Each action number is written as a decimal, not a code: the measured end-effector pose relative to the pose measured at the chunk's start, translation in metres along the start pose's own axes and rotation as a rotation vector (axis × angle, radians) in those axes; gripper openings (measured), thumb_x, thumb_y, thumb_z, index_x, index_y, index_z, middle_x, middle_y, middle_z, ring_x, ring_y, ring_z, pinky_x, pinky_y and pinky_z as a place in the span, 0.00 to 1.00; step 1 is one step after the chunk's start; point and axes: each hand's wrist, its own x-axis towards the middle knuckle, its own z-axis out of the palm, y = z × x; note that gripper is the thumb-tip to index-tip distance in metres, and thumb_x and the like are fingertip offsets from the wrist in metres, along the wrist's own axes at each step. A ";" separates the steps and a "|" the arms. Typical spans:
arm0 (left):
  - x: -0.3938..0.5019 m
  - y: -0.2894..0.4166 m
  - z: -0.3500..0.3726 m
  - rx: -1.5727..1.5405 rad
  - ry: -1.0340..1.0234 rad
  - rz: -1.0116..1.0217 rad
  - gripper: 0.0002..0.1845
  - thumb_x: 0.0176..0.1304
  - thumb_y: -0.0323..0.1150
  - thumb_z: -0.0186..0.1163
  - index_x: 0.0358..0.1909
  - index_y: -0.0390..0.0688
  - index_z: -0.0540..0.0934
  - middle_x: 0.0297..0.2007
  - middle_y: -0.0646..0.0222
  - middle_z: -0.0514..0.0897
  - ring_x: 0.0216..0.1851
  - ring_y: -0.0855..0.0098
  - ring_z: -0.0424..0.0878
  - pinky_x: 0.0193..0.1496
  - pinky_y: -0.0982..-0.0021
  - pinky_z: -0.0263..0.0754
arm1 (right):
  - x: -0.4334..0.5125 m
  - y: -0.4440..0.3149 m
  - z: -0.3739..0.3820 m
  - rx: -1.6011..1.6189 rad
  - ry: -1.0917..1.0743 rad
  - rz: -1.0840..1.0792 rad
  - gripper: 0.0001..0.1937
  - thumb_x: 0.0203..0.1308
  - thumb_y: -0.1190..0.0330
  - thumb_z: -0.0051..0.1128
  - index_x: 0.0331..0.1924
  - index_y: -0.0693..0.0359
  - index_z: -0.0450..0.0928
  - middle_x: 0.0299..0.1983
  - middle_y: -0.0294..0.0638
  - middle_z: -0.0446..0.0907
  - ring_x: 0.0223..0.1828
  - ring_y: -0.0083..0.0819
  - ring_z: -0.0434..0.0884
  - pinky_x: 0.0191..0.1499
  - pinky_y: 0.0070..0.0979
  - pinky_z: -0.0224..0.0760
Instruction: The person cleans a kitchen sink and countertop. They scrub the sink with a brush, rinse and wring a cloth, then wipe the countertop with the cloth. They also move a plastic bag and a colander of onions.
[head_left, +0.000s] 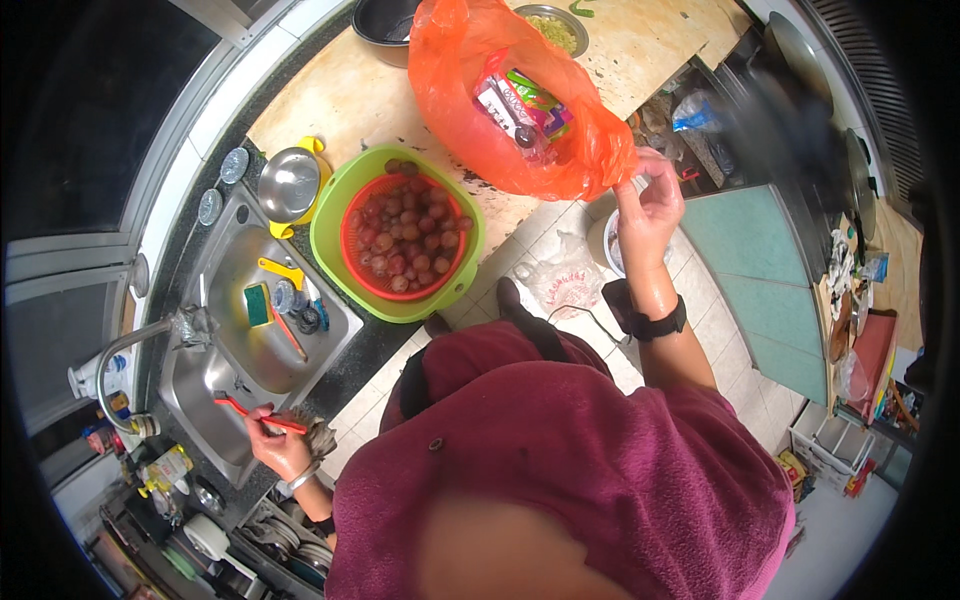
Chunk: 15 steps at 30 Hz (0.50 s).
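Observation:
My left hand (279, 447) is over the near edge of the steel sink, its fingers closed on a red-handled peeler or brush (259, 418) whose kind I cannot tell for sure. Against that hand is a greyish crumpled cloth or scrubber (319, 436). My right hand (649, 206), wearing a black wristband, pinches the rim of an orange plastic bag (465, 142). The bag gapes wide and shows colourful printed packets (525, 105) inside. Between my hands, a green basin (327, 259) at the counter's edge holds a red colander (352, 279) full of reddish grapes (409, 232).
The double sink (341, 341) holds a green-yellow sponge (259, 304), a yellow-handled tool (282, 271) and other utensils. Behind it stands a steel pot (289, 184) with yellow handles. A bowl of chopped food (553, 31) and a dark pot (379, 30) stand farther back. A white plastic bag (566, 281) lies on the floor.

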 end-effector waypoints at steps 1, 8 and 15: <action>0.000 0.001 0.002 0.016 0.004 0.011 0.13 0.48 0.23 0.64 0.36 0.39 0.73 0.34 0.66 0.79 0.34 0.71 0.75 0.43 0.73 0.71 | -0.001 -0.003 0.000 0.024 -0.016 0.002 0.07 0.55 0.80 0.60 0.35 0.64 0.74 0.43 0.42 0.79 0.50 0.31 0.74 0.57 0.29 0.63; 0.000 0.008 0.007 0.078 -0.015 0.028 0.13 0.48 0.23 0.64 0.36 0.39 0.73 0.33 0.64 0.79 0.34 0.70 0.76 0.43 0.73 0.71 | -0.008 -0.015 -0.009 0.122 -0.034 -0.006 0.07 0.53 0.82 0.57 0.35 0.64 0.73 0.42 0.44 0.77 0.48 0.33 0.74 0.56 0.29 0.64; 0.008 0.013 -0.002 0.187 -0.208 0.085 0.13 0.46 0.24 0.64 0.34 0.38 0.72 0.33 0.60 0.80 0.30 0.64 0.76 0.38 0.69 0.72 | -0.012 -0.005 -0.033 0.194 -0.011 0.103 0.07 0.53 0.82 0.55 0.35 0.63 0.71 0.43 0.44 0.77 0.48 0.32 0.75 0.57 0.29 0.64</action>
